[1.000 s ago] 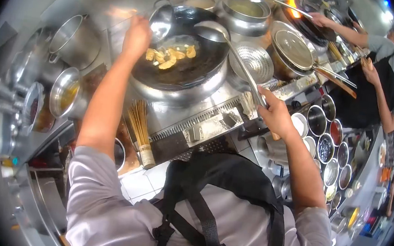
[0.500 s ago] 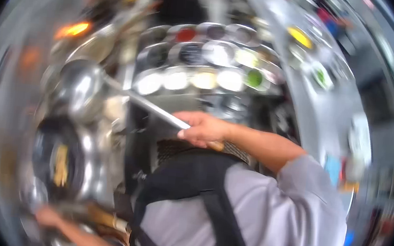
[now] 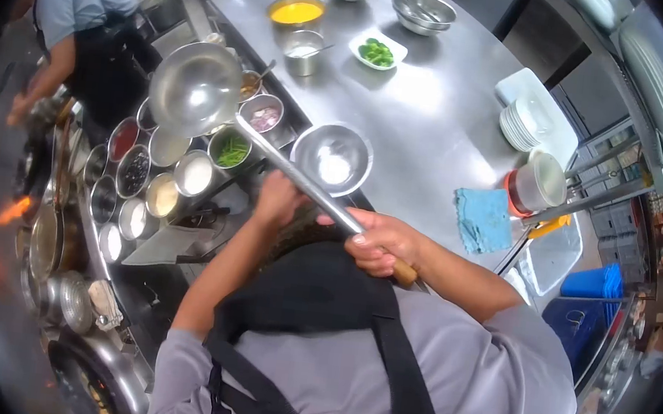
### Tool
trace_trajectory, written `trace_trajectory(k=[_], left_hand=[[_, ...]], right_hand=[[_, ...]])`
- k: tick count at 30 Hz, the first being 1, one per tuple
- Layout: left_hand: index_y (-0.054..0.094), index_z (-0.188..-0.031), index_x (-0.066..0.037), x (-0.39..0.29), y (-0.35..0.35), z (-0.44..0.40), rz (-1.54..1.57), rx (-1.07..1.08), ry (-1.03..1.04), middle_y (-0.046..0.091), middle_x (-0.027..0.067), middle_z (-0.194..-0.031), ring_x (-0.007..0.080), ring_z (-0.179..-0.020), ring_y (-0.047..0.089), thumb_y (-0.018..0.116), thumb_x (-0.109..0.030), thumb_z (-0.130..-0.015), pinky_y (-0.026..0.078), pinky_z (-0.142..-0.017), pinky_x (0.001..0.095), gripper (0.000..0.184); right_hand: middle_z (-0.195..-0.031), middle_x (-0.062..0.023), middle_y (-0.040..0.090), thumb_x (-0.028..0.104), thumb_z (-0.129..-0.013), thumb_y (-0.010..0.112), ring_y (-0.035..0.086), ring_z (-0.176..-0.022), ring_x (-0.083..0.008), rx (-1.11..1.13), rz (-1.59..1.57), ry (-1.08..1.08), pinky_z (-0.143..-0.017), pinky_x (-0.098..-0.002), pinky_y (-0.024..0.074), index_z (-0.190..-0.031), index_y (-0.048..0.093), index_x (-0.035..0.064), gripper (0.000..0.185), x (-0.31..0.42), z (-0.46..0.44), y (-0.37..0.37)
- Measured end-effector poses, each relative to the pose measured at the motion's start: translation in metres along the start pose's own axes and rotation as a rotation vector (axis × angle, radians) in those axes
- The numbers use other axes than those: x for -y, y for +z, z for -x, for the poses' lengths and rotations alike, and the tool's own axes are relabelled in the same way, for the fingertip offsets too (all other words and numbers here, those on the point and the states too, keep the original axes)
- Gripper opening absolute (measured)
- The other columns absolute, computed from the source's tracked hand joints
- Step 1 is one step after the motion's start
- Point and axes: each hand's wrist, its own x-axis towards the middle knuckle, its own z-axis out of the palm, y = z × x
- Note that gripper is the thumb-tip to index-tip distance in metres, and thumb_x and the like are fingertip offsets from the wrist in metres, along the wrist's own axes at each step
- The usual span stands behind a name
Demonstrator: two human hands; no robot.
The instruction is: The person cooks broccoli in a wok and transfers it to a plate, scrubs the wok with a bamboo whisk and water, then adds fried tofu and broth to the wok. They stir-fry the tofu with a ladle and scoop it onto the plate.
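My right hand [image 3: 380, 243] is closed round the handle of a large metal ladle [image 3: 291, 172] near its wooden end. The ladle's round bowl hangs over the seasoning containers [image 3: 162, 193] and hides some of them. Under the handle, my left hand [image 3: 280, 198] reaches forward beside the container of chopped greens [image 3: 230, 149]; its fingers are blurred and partly hidden. A wide steel bowl [image 3: 333, 159] sits at the counter's near edge, just beyond the ladle handle.
Steel counter [image 3: 437, 129] carries yellow liquid in a pot [image 3: 296, 12], a dish of green vegetables [image 3: 376, 51], stacked plates [image 3: 522, 124] and a blue cloth [image 3: 482, 220]. A wok [image 3: 91, 382] stands lower left. Flame [image 3: 14, 211] burns at left, near two co-workers [image 3: 85, 11].
My view has swung right from the stove to the counter. The ladle has moved off the stove to over the containers. My left hand has come from beside the wok to beneath the ladle handle.
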Motion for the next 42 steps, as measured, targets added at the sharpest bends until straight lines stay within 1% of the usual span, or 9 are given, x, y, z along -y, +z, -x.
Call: trace_trajectory(k=[3,8,13,17,20,23,31,40,42], left_hand=[[0.054,-0.114,-0.001,-0.066,0.047,-0.037,0.658,0.001,-0.442,0.065,0.0150,-0.085,0.0246,-0.062,0.063,0.048,-0.032,-0.100,0.054,-0.058,0.0326,0.035],[0.054,-0.109,-0.003,-0.039,0.016,0.005,0.272,0.141,-0.451,0.064,0.0122,-0.079,0.0195,-0.062,0.064,0.046,-0.039,-0.101,0.054,-0.054,0.0304,0.038],[0.059,-0.108,-0.003,-0.015,-0.081,0.138,0.252,-0.095,-0.470,0.065,0.0093,-0.085,0.0174,-0.074,0.065,0.058,-0.035,-0.096,0.055,-0.066,0.0292,0.034],[0.065,-0.101,-0.002,-0.159,-0.159,0.286,0.015,-0.067,0.274,0.062,0.0110,-0.102,0.0250,-0.096,0.060,0.076,-0.030,-0.081,0.048,-0.083,0.0370,0.036],[0.064,-0.094,-0.003,-0.252,-0.166,0.358,-0.138,0.017,0.614,0.059,0.0103,-0.093,0.0309,-0.083,0.057,0.071,-0.037,-0.079,0.049,-0.071,0.0379,0.038],[0.061,-0.090,-0.012,-0.290,-0.185,0.406,-0.707,-0.175,0.560,0.054,0.0055,-0.081,0.0237,-0.075,0.056,0.066,-0.037,-0.082,0.047,-0.059,0.0333,0.027],[0.060,-0.066,-0.006,-0.281,-0.212,0.450,-0.989,-0.593,0.593,0.056,0.0072,-0.071,0.0249,-0.068,0.058,0.057,-0.025,-0.079,0.046,-0.051,0.0349,0.024],[0.056,-0.067,-0.006,-0.274,-0.259,0.482,-1.065,-0.729,0.456,0.050,0.0056,-0.069,0.0226,-0.064,0.052,0.055,-0.026,-0.079,0.042,-0.047,0.0331,0.023],[0.059,-0.087,-0.011,-0.290,-0.274,0.473,-1.183,-0.724,0.314,0.055,0.0009,-0.083,0.0196,-0.076,0.057,0.056,-0.030,-0.083,0.048,-0.059,0.0321,0.019]], right_hand=[[-0.057,0.0010,0.038,0.008,-0.093,0.053,0.039,-0.040,-0.0053,-0.077,-0.055,-0.042,-0.036,-0.0190,0.0338,-0.147,0.034,0.0126,0.057,0.004,0.030,-0.009],[-0.060,0.0009,0.037,0.010,-0.096,0.050,0.037,-0.040,-0.0051,-0.044,-0.047,-0.037,-0.036,-0.0201,0.0332,-0.149,0.029,0.0142,0.057,0.010,0.030,-0.021],[-0.060,-0.0006,0.038,0.011,-0.098,0.047,0.038,-0.041,-0.0068,0.058,0.027,0.082,-0.036,-0.0229,0.0353,-0.152,0.021,0.0161,0.060,0.019,-0.049,-0.011],[-0.059,-0.0013,0.039,0.010,-0.096,0.050,0.040,-0.039,-0.0084,0.188,0.023,0.298,-0.035,-0.0242,0.0353,-0.152,0.020,0.0154,0.064,-0.007,-0.157,0.022],[-0.060,-0.0011,0.040,0.011,-0.094,0.053,0.038,-0.037,-0.0083,0.293,0.067,0.476,-0.034,-0.0244,0.0336,-0.151,0.023,0.0131,0.064,-0.048,-0.250,0.068],[-0.060,0.0000,0.039,0.011,-0.095,0.053,0.037,-0.039,-0.0072,0.410,0.112,0.641,-0.034,-0.0244,0.0334,-0.150,0.024,0.0117,0.062,-0.102,-0.339,0.133],[-0.063,0.0005,0.044,0.009,-0.089,0.054,0.042,-0.044,-0.0093,0.612,1.079,0.495,-0.040,-0.0245,0.0351,-0.128,0.048,0.0068,0.040,-0.282,-0.520,0.304],[-0.065,-0.0003,0.052,0.011,-0.086,0.058,0.048,-0.047,-0.0103,0.879,1.544,0.387,-0.043,-0.0260,0.0405,-0.123,0.052,0.0049,0.038,-0.421,-0.675,0.373],[-0.064,-0.0004,0.053,0.010,-0.085,0.058,0.049,-0.047,-0.0104,0.943,1.545,0.398,-0.042,-0.0265,0.0412,-0.123,0.051,0.0037,0.039,-0.433,-0.687,0.385]])
